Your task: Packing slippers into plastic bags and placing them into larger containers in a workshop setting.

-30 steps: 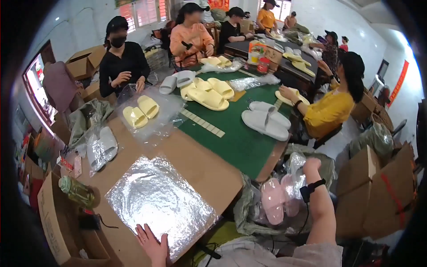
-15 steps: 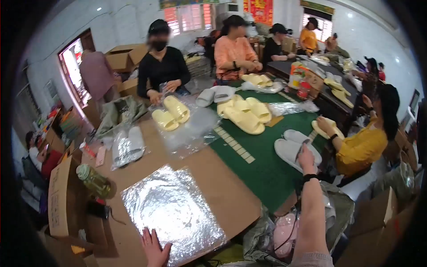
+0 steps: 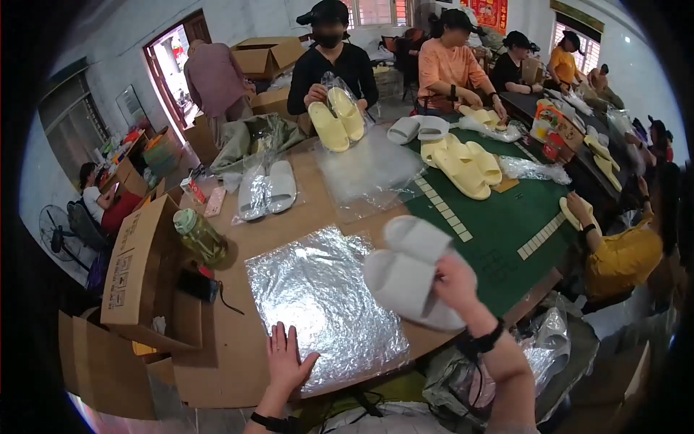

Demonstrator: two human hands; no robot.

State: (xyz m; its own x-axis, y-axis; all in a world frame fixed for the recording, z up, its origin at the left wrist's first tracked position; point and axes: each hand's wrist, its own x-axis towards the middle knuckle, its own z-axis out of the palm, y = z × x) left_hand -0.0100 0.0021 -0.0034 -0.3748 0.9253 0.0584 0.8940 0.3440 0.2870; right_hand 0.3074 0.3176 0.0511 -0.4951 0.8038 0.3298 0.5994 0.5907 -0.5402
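My right hand [image 3: 455, 278] grips a pair of light grey slippers [image 3: 401, 278] by their inner sides, holding them over the right edge of a stack of clear plastic bags [image 3: 325, 289]. On the stack's near left part lies my left hand [image 3: 289, 356], flat with its fingers spread. The shiny bags rest on brown cardboard that covers the table [image 3: 210, 369]. Another grey pair in a clear bag [image 3: 267, 192] lies beyond the stack.
A green bottle [image 3: 201, 237] and an open carton [image 3: 148, 271] stand at the left. Several yellow slippers [image 3: 463, 170] lie on the green mat [image 3: 499, 246]. Across the table a person in black [image 3: 332, 72] holds bagged yellow slippers [image 3: 336, 123]. A sack [image 3: 535, 362] sits at my right.
My right hand has brought the grey slippers left and nearer, from the green mat to the bags. My left hand stays on the stack. The person in black has lifted the yellow pair.
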